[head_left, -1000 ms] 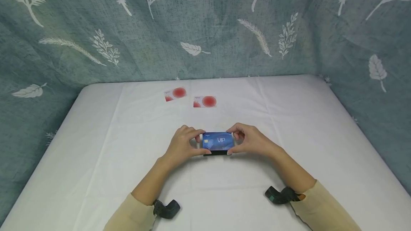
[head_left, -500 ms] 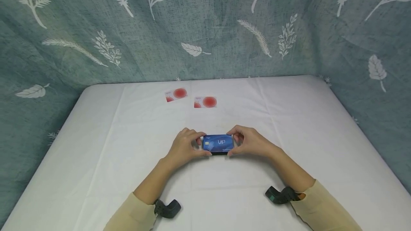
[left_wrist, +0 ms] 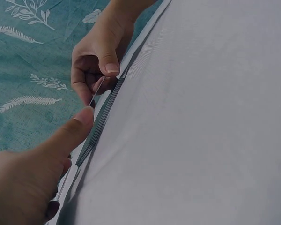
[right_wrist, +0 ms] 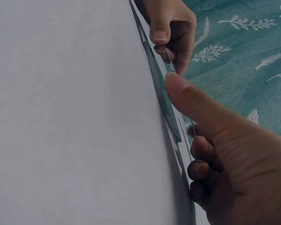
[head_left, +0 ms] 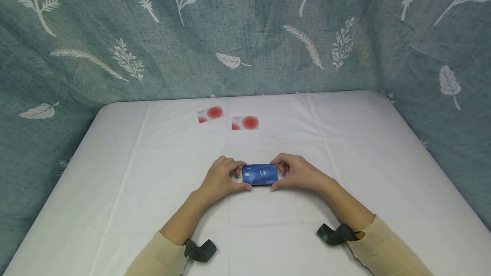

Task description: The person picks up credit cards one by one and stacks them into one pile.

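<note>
A blue VIP card [head_left: 260, 175] is held level between both hands in the head view. My left hand [head_left: 222, 178] pinches its left end between thumb and finger; my right hand [head_left: 299, 171] pinches the right end likewise. Seen nearly edge-on in the left wrist view, the card [left_wrist: 97, 89] is a thin line above a dark, flat slab with a finely lined edge [left_wrist: 99, 124]. That slab [right_wrist: 163, 93] lies on the white cloth in the right wrist view, and its kind cannot be told. From above, the card covers nearly all of it.
Two red-and-white cards, one tilted [head_left: 210, 114] and one straight [head_left: 245, 123], lie farther back on the white-covered table [head_left: 153, 208]. A green leaf-patterned curtain [head_left: 261, 33] hangs behind. Black wrist devices, left [head_left: 200, 251] and right [head_left: 335, 234], sit at the sleeves.
Both hands and the blue card have shifted slightly down in the head view. The dark strip that showed along the card's near edge is now almost covered.
</note>
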Demonstrator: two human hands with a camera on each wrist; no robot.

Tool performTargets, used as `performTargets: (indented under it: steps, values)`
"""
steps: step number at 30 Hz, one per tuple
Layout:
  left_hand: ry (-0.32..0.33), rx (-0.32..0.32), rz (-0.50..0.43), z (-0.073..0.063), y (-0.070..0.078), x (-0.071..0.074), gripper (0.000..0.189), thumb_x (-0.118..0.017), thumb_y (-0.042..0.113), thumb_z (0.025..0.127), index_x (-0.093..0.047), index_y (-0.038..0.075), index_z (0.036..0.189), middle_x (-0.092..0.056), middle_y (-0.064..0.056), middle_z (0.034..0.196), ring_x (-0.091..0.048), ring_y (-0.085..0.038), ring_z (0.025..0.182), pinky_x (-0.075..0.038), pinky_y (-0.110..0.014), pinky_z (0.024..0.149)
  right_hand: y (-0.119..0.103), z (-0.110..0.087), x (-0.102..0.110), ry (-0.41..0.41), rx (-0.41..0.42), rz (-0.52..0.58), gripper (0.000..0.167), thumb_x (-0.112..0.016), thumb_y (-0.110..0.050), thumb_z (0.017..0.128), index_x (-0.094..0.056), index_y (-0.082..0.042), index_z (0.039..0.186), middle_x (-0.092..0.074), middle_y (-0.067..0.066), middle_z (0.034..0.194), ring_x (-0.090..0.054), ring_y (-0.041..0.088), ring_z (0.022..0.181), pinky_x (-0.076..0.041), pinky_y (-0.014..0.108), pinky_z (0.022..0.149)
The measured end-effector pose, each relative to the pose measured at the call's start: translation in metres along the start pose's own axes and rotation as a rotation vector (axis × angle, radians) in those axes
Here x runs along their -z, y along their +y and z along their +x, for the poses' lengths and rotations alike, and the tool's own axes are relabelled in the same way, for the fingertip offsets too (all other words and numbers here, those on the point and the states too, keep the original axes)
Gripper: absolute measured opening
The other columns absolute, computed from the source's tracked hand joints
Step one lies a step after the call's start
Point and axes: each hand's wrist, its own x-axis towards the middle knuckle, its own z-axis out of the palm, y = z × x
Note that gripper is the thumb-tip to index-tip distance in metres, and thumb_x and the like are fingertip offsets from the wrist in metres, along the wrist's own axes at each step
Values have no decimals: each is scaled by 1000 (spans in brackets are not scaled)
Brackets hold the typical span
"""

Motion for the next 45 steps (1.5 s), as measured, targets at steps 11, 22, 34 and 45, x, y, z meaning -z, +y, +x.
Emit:
performTargets:
  steps: [11,22,34,45]
  values:
    - [-43,31,8,0,-2,-1,61,-84,48,63,-68,12,109,-47,9,73,-40,-11,79,-36,-28,72,-1,1,0,-16,21,-8,60,-88,-36,62,-63,-7,109,-50,-2,76,-43,11,69,-37,22,60]
    - [-52,27,-5,0,-3,0,59,-84,46,64,-68,12,110,-49,10,75,-41,-11,80,-35,-28,73,0,3,0,-19,51,-30,62,-88,-34,62,-63,-4,110,-51,-3,76,-43,11,68,-37,22,61]
    - [-71,44,-21,-1,-1,2,60,-83,45,66,-67,12,113,-50,10,76,-41,-11,82,-35,-29,74,0,2,-2,-14,55,-60,63,-88,-33,62,-63,-3,112,-52,-4,77,-44,11,68,-38,22,62]
    - [-85,56,-34,-2,-3,3,61,-83,44,66,-67,11,115,-49,10,78,-39,-10,81,-33,-28,73,1,2,-1,-19,67,-72,66,-88,-36,62,-63,-3,113,-52,-4,79,-44,11,70,-38,22,63]
